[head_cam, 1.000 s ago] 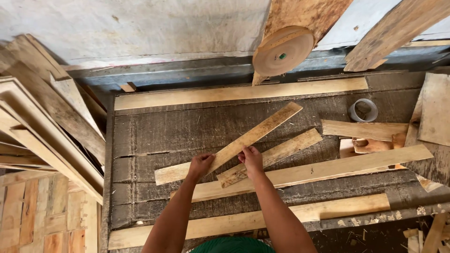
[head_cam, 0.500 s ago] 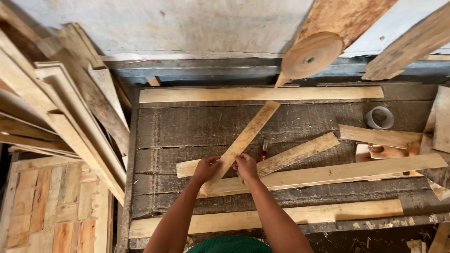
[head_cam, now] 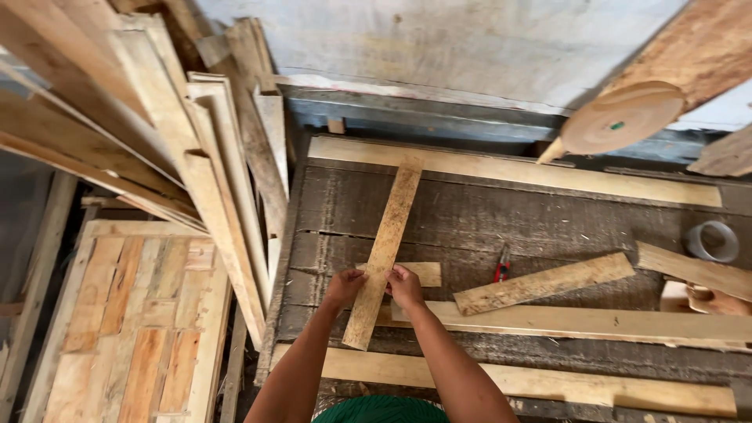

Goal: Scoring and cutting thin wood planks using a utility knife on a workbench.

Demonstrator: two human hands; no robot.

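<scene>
A long narrow wooden plank (head_cam: 389, 237) lies nearly upright across the dark workbench (head_cam: 486, 215), its far end touching a long pale board (head_cam: 548, 176) at the back. My left hand (head_cam: 345, 287) grips its left edge and my right hand (head_cam: 405, 285) grips its right edge, both near the plank's lower third. A short pale board (head_cam: 424, 273) lies crosswise under the plank, just beside my right hand.
More planks (head_cam: 542, 284) lie across the bench, with red-handled pliers (head_cam: 501, 269) between them and a tape roll (head_cam: 711, 240) at right. A round wooden disc (head_cam: 619, 119) leans at the back. Stacked boards (head_cam: 196, 157) lean at left above a slatted pallet (head_cam: 133, 321).
Both hands have swung the plank from a diagonal lie to almost straight up the bench. My view has shifted left, bringing the leaning boards and pallet into sight.
</scene>
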